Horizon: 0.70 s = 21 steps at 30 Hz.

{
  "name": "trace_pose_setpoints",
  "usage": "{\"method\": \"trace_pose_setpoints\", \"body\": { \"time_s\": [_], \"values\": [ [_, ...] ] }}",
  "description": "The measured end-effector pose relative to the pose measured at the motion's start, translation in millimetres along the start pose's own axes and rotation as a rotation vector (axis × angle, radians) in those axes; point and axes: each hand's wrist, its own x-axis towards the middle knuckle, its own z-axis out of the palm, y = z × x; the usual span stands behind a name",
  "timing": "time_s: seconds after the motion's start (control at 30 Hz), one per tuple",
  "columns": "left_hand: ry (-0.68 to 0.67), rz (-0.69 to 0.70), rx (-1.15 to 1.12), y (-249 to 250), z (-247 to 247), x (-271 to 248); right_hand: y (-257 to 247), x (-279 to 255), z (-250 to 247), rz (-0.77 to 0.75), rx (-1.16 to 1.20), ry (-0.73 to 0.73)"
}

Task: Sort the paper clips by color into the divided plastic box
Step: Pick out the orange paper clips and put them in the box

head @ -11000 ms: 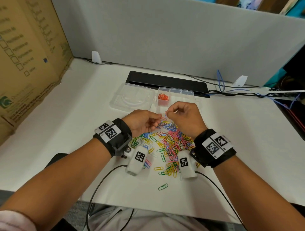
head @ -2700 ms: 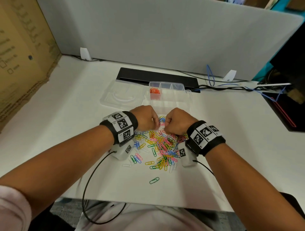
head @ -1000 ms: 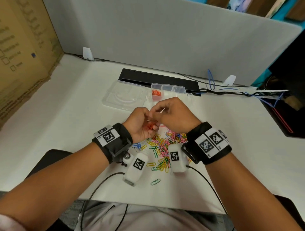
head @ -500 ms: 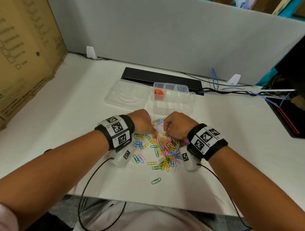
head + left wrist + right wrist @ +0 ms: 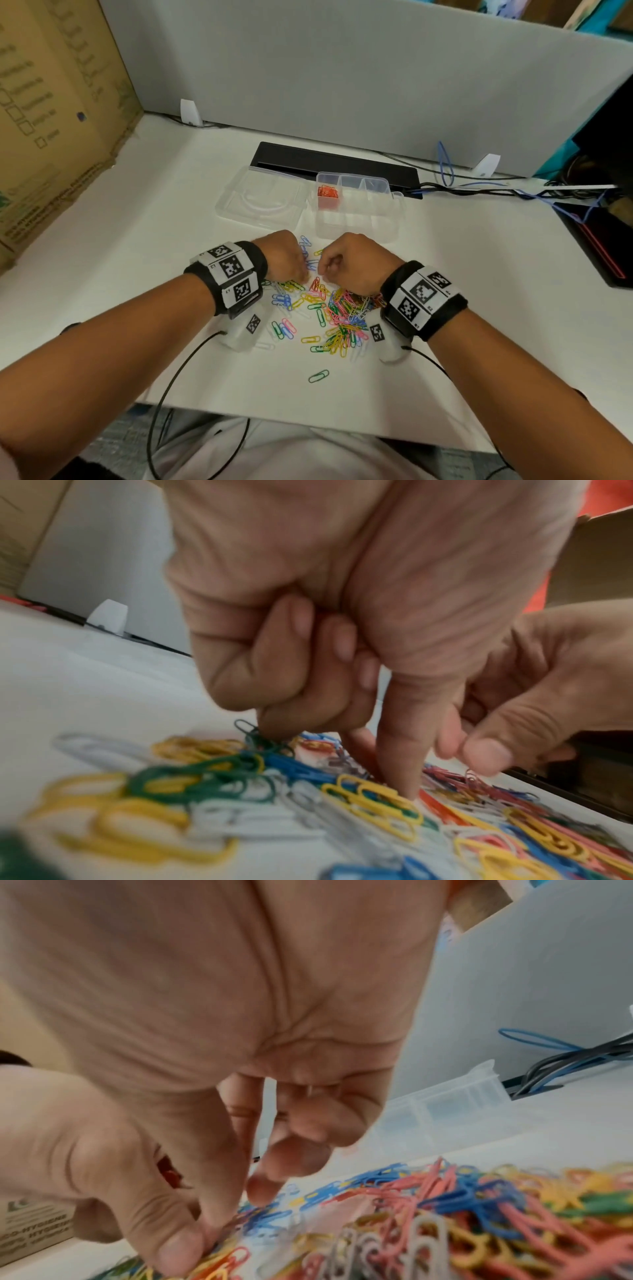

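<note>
A heap of mixed-color paper clips (image 5: 339,308) lies on the white table. Both hands are down at its far edge. My left hand (image 5: 303,274) has three fingers curled into the palm, while its thumb (image 5: 405,777) presses down among the clips. A bit of orange shows inside that hand. My right hand (image 5: 323,272) brings thumb (image 5: 178,1253) and index tip together on a clip in the heap. Just beyond stands the clear divided box (image 5: 394,219), with orange clips (image 5: 328,192) in its back-left compartment.
The box's clear lid (image 5: 260,202) lies open to its left. A black bar (image 5: 335,164) and cables (image 5: 513,192) run along the grey partition. A cardboard box (image 5: 51,120) stands at the left. One green clip (image 5: 318,376) lies alone near the front edge.
A second ago both hands were raised over the heap, orange clips showing in the left palm. They have dropped onto the heap's far edge and stayed there since half a second ago.
</note>
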Motion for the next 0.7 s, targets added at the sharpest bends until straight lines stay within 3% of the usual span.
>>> {"method": "trace_pose_setpoints", "body": {
  "time_s": [0.23, 0.43, 0.7],
  "values": [
    [0.064, -0.003, -0.005, -3, -1, 2, -8, 6, 6, -0.022, -0.135, -0.107],
    [0.051, 0.117, -0.117, -1, 3, 1, -1, 7, 4, 0.06, -0.152, -0.144],
    [-0.07, 0.266, -0.151, 14, 4, -2, 30, -8, -5, 0.13, 0.151, 0.105]
  ]
}}
